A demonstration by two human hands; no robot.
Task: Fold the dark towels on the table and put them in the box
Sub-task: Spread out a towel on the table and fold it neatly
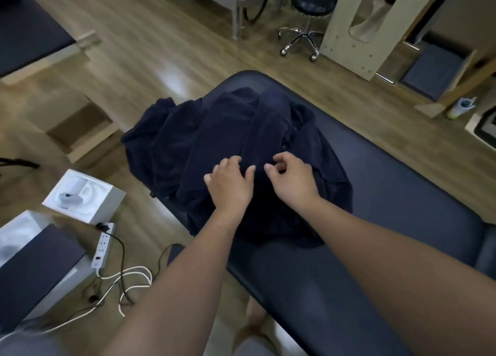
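The left hand [230, 185] is resting spread fingers [234, 161] on the dark towels [214, 141], likely feeling for an edge. The right hand [292, 180] is curling beside it; whether it is pinching cloth I cannot tell. The towels are lying crumpled on the desk [402, 194], overhanging its left edge. Beyond, an open box [77, 130] is waiting on the floor, probably for them.
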